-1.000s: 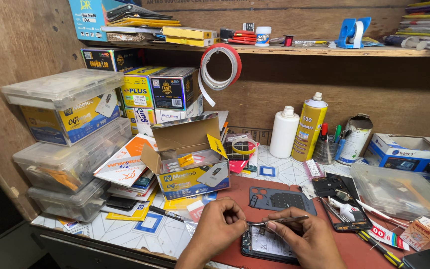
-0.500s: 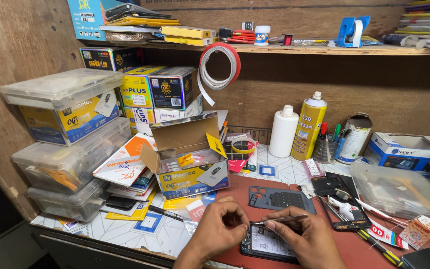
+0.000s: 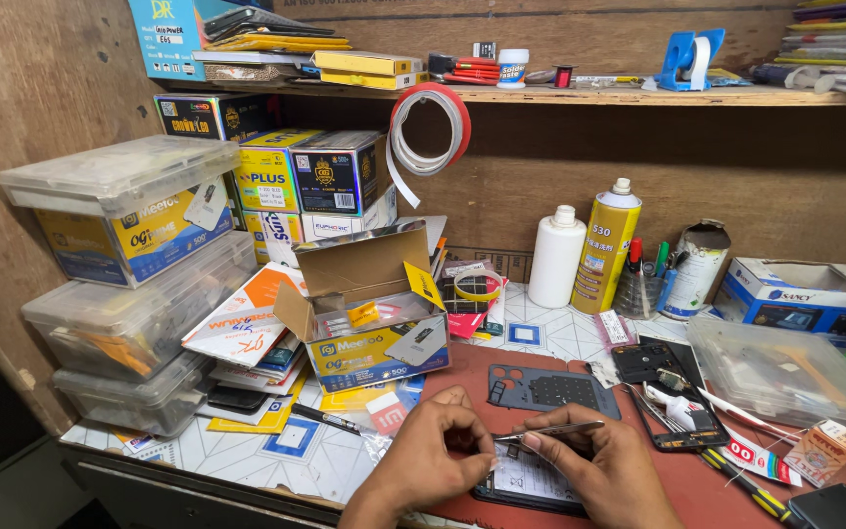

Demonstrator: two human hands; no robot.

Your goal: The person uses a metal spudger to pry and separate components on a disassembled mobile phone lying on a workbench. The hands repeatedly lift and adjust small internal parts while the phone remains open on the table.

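Workbench mat [image 3: 785, 485] | one opened phone [image 3: 531, 482], partly hidden | one tweezers [image 3: 548, 430] | two hands: left hand [image 3: 435, 460], right hand [image 3: 599, 470]

Small phone-repair workshop, wooden walls and shelf [image 3: 638, 95]. Bench crowded with stacked clear parts bins [image 3: 119, 196], boxed spares [image 3: 335, 171], tape rolls [image 3: 430, 127], spray can [image 3: 607, 245]. Opened phones [image 3: 663, 387] and tweezers [image 3: 545, 430] on red work mat [image 3: 707, 480].

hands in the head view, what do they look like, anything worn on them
Both the left hand and the right hand are bare: no gloves, rings, watch or bands show. The wrists and the forearm parts in view are bare too, with no sleeve visible.
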